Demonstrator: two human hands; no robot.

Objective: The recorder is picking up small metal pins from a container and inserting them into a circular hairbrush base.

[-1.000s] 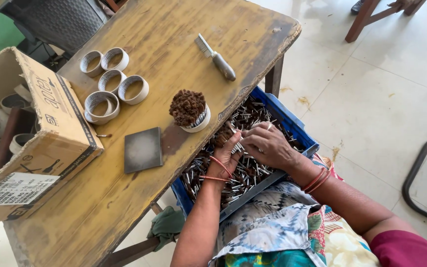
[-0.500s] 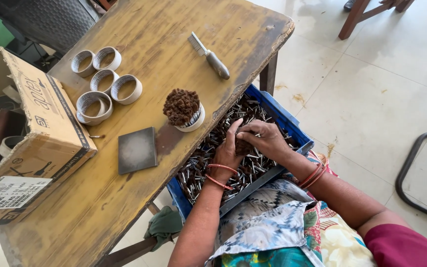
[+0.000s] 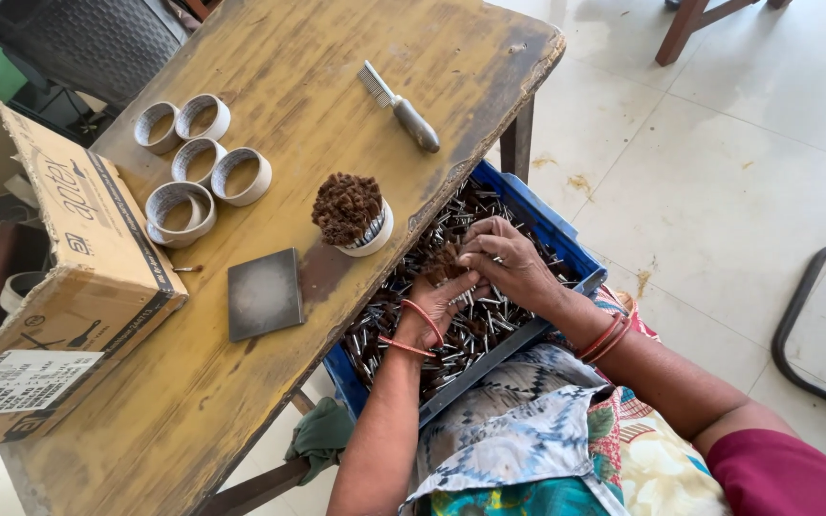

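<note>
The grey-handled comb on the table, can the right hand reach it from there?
Probably yes. The right hand is in the blue crate, and the comb lies on the table just beyond with nothing between.

- A worn wooden bench with yellowish, scuffed paint fills the left.
- Pale floor tiles, lightly littered, lie in bright, even light.
- Wooden furniture legs stand at the top right.
- A dark curved metal tube, perhaps a chair frame, sits at the right edge.
</note>
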